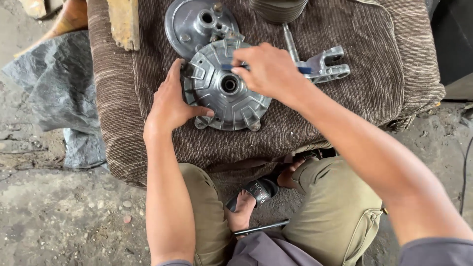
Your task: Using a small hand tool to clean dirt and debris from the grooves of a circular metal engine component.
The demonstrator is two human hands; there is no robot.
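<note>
1. Gripped at its 9 o'clock rim, the ribbed round metal hub (226,91) is steadied by the left hand (170,106): fingers are curled over the edge and the thumb is laid flat on the face toward 7 o'clock. The hub lies flat, face up, near the middle of the brown ribbed cushion (345,106).
2. A second, smoother metal disc (189,24) is seen at 11 o'clock of the hub, partly tucked under its upper edge. A dark ribbed cylinder (278,7) sits at 1 o'clock, cut off by the frame.
3. At 2 to 3 o'clock of the hub, a forked metal bracket (327,66) with a thin shaft is noted, resting on the cushion.
4. The right hand (268,71) is held over the hub's 12 to 1 o'clock rim, pinched narrowly on a small blue tool (305,70). Its long axis runs 9 to 3 o'clock; one end shows near the fingertips, the other beyond the wrist. What kind of tool it is cannot be told.
5. Key relation: the hub's centre bore (229,84) lies at 7 o'clock of the right-hand pinch, near it; the right hand is the nearer to the bore.
</note>
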